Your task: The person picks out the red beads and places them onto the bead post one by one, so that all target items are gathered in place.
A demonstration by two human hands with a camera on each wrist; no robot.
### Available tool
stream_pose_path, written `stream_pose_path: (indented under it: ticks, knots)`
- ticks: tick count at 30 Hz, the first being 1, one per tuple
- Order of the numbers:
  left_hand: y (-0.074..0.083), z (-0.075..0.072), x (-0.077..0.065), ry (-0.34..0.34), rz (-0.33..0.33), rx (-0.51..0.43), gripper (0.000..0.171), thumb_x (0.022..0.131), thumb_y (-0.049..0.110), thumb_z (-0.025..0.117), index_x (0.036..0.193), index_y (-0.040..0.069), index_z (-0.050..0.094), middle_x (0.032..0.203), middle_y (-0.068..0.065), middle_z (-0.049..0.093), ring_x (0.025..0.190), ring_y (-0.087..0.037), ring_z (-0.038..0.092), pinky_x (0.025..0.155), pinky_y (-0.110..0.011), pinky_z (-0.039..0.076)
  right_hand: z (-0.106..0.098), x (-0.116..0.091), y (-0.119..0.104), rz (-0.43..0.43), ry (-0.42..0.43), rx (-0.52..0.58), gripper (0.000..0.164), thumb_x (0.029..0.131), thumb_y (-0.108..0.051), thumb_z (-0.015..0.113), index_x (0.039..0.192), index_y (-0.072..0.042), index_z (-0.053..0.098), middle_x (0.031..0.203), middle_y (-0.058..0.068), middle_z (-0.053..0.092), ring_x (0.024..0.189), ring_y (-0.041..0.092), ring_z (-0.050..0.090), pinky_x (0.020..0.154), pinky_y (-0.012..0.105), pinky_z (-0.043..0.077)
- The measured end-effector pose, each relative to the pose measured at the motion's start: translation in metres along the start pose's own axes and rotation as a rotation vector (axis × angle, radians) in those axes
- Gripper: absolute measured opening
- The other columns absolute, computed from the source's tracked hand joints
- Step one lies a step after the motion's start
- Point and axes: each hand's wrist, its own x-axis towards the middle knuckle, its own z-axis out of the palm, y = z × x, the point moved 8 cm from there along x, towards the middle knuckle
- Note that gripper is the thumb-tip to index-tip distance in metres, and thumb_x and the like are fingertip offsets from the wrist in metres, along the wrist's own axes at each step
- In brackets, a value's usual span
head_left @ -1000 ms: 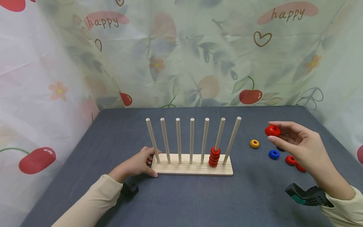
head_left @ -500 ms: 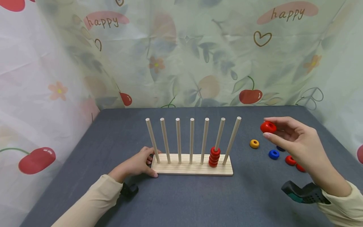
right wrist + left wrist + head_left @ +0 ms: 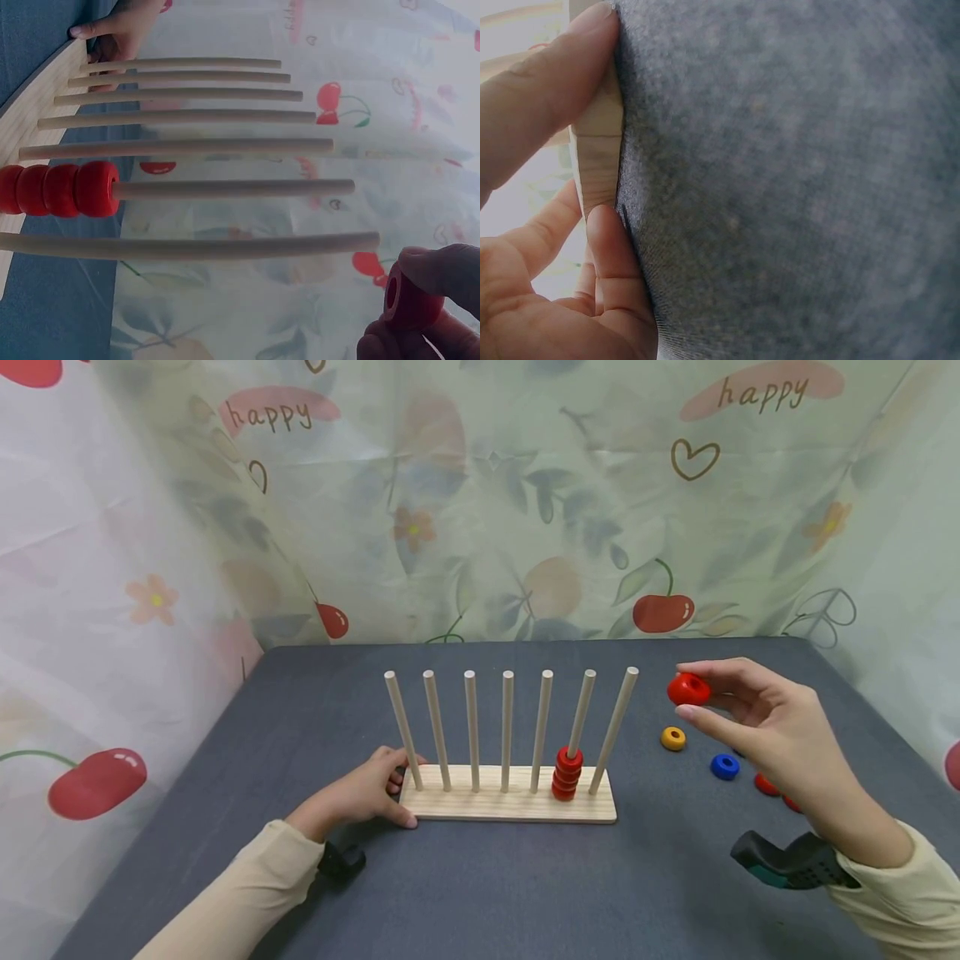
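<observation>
A wooden peg rack (image 3: 480,804) with a row of upright pegs stands mid-table. My left hand (image 3: 363,789) grips its left end; in the left wrist view the thumb (image 3: 547,97) and fingers (image 3: 619,255) hold the edge of the wooden base (image 3: 600,161). Several red beads (image 3: 567,774) are stacked on the second peg from the right. My right hand (image 3: 772,727) pinches one red bead (image 3: 688,689) between thumb and fingers, in the air to the right of the rightmost peg (image 3: 615,727). The right wrist view shows this bead (image 3: 411,300) apart from that peg's tip.
Loose on the table at the right lie a yellow bead (image 3: 673,738), a blue bead (image 3: 724,767) and red beads (image 3: 767,784), partly hidden by the right hand. Printed curtains (image 3: 487,510) hang behind the dark table (image 3: 480,893) and at its sides.
My right hand has moved left and slightly up, carrying the red bead closer to the rack. The left hand and the rack have stayed in place.
</observation>
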Motion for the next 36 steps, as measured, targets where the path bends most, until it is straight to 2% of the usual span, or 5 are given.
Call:
stream_pose_path:
  ticks: [4,11,22,29,36]
  knots:
    - [0.001,0.0,0.0,0.002,0.008,0.001,0.076,0.067,0.008,0.088,0.133,0.006,0.05,0.115,-0.016,0.04,0.1,-0.025,0.045,0.086,-0.038,0.041,0.006,0.002,-0.009,-0.04,-0.019,0.028,0.043,0.083,0.006,0.071,0.123,-0.005,0.062,0.113,-0.002,0.066,0.099,0.004,0.067,0.082,0.014,0.049]
    - [-0.001,0.0,0.001,0.005,0.006,-0.01,0.077,0.066,0.008,0.089,0.133,0.007,0.051,0.118,-0.016,0.04,0.102,-0.026,0.046,0.087,-0.038,0.041,0.011,0.004,-0.023,-0.108,-0.027,-0.022,0.042,0.082,0.006,0.072,0.121,-0.005,0.063,0.109,-0.003,0.066,0.097,0.004,0.066,0.081,0.013,0.049]
    - [-0.002,0.001,0.001,-0.002,0.007,-0.02,0.078,0.066,0.008,0.089,0.133,0.008,0.051,0.119,-0.016,0.039,0.102,-0.026,0.047,0.087,-0.038,0.042,0.018,0.009,-0.036,-0.145,-0.052,-0.006,0.041,0.081,0.007,0.072,0.119,-0.001,0.061,0.111,-0.001,0.066,0.098,0.005,0.066,0.083,0.014,0.049]
    - [-0.004,0.001,0.002,0.009,-0.002,-0.01,0.077,0.066,0.009,0.089,0.132,0.009,0.052,0.118,-0.014,0.04,0.101,-0.024,0.047,0.087,-0.037,0.042,0.023,0.015,-0.048,-0.2,-0.071,0.08,0.04,0.08,0.011,0.071,0.118,0.003,0.061,0.112,0.004,0.066,0.098,0.008,0.068,0.086,0.017,0.049]
    - [-0.004,0.001,0.002,0.017,-0.012,-0.001,0.076,0.066,0.009,0.089,0.132,0.01,0.052,0.117,-0.014,0.041,0.102,-0.025,0.048,0.088,-0.04,0.042,0.029,0.021,-0.058,-0.216,-0.085,0.066,0.041,0.08,0.01,0.072,0.119,0.002,0.061,0.11,0.004,0.065,0.098,0.009,0.066,0.085,0.017,0.049]
